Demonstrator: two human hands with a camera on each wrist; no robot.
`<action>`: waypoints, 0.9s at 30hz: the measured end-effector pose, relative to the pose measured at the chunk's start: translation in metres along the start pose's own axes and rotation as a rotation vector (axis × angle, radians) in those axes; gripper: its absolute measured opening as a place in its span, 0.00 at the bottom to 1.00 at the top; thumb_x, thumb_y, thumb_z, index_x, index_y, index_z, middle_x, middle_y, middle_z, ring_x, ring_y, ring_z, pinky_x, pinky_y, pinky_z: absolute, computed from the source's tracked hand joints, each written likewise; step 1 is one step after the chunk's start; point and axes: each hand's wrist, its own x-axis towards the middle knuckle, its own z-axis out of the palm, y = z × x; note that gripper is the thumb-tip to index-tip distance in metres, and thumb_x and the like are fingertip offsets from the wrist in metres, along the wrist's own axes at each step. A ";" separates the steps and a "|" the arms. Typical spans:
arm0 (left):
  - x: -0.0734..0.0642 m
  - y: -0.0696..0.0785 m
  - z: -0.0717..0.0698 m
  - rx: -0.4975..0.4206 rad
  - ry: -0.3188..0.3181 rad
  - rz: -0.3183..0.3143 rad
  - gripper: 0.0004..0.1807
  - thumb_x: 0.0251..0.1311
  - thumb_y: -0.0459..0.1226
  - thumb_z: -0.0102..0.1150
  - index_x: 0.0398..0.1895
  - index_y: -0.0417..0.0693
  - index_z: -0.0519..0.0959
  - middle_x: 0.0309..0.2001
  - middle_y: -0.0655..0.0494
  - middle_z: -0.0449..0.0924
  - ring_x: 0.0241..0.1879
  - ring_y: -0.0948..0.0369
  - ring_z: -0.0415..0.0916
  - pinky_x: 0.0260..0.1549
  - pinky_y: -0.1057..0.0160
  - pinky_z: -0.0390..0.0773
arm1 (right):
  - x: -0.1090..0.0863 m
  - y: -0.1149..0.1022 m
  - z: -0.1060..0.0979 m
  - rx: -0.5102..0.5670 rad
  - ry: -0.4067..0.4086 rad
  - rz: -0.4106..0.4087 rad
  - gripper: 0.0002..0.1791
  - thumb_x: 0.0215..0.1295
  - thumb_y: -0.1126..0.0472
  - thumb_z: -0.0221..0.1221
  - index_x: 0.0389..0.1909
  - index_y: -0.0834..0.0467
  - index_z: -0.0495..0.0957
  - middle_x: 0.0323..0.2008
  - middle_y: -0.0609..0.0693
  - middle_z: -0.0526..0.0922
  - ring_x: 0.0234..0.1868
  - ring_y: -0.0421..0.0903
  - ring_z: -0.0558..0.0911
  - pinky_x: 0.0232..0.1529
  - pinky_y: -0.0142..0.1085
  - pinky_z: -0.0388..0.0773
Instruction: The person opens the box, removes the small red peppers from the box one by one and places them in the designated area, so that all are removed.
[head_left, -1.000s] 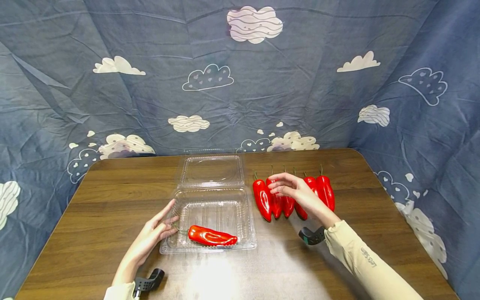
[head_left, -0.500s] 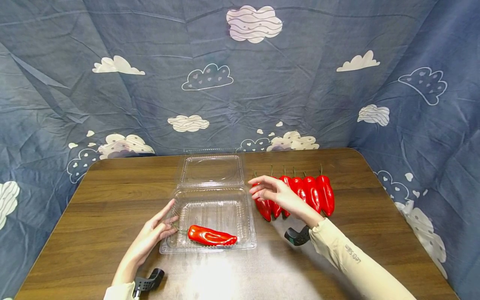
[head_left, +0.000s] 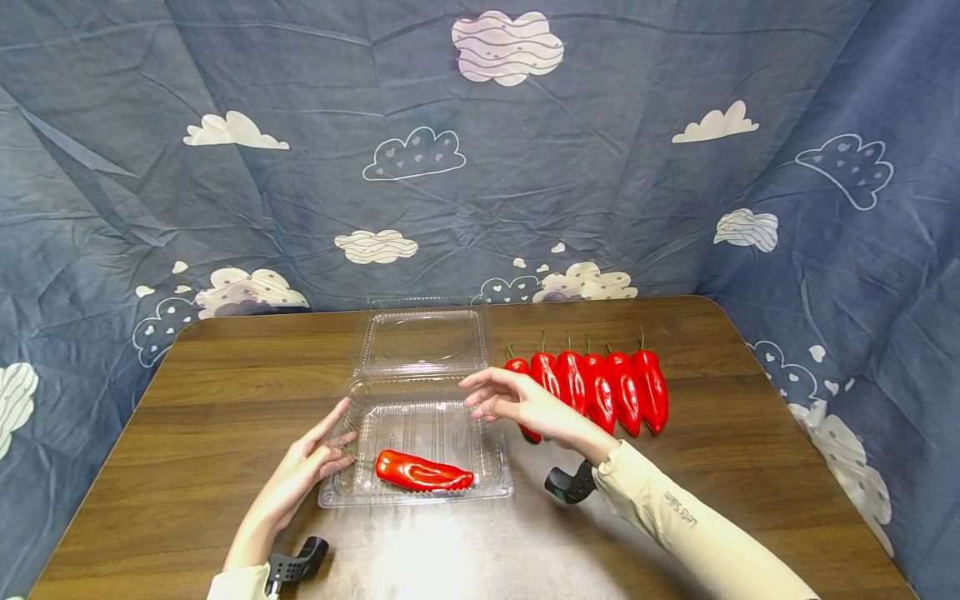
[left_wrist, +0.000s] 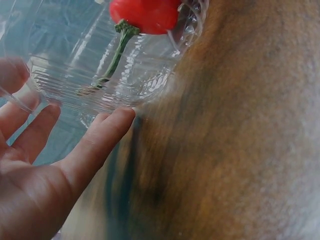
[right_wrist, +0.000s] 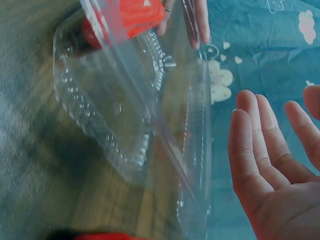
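Note:
A clear plastic clamshell container lies on the table, lid folded back flat. Inside, along its near side, lies one long red pepper, its green stem pointing left. My left hand rests at the container's left wall, fingers extended; in the left wrist view the thumb meets that wall by the stem. My right hand hovers over the container's right edge, fingers loosely bent and holding nothing. In the right wrist view its palm and fingers show bare beside the container.
Several red peppers lie side by side right of the container, stems toward the back; my right hand partly covers the leftmost. A blue cloth with white clouds hangs behind the wooden table. Black wrist mounts hang below both wrists.
My right hand has moved left from over the row of peppers to the container's right edge, uncovering most of the row. The left hand and the pepper in the container have stayed put.

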 end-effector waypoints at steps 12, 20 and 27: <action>0.000 0.001 0.000 -0.001 -0.006 0.001 0.37 0.61 0.24 0.38 0.76 0.42 0.45 0.74 0.37 0.37 0.66 0.39 0.51 0.55 0.63 0.72 | 0.009 -0.002 0.021 -0.020 -0.126 0.011 0.23 0.64 0.73 0.48 0.61 0.71 0.65 0.51 0.67 0.75 0.50 0.63 0.77 0.52 0.57 0.74; 0.000 0.001 0.000 -0.004 0.000 -0.001 0.38 0.61 0.24 0.39 0.76 0.42 0.46 0.74 0.36 0.39 0.66 0.39 0.51 0.55 0.64 0.72 | 0.015 0.004 0.034 -0.033 -0.186 0.024 0.23 0.63 0.75 0.49 0.60 0.72 0.66 0.53 0.64 0.75 0.54 0.66 0.73 0.55 0.45 0.75; 0.000 0.001 0.000 -0.002 0.007 -0.007 0.38 0.60 0.24 0.39 0.76 0.43 0.46 0.74 0.36 0.40 0.66 0.39 0.52 0.54 0.64 0.73 | 0.016 0.010 0.043 -0.049 -0.235 0.065 0.24 0.64 0.72 0.51 0.62 0.69 0.66 0.57 0.69 0.70 0.55 0.67 0.72 0.52 0.33 0.76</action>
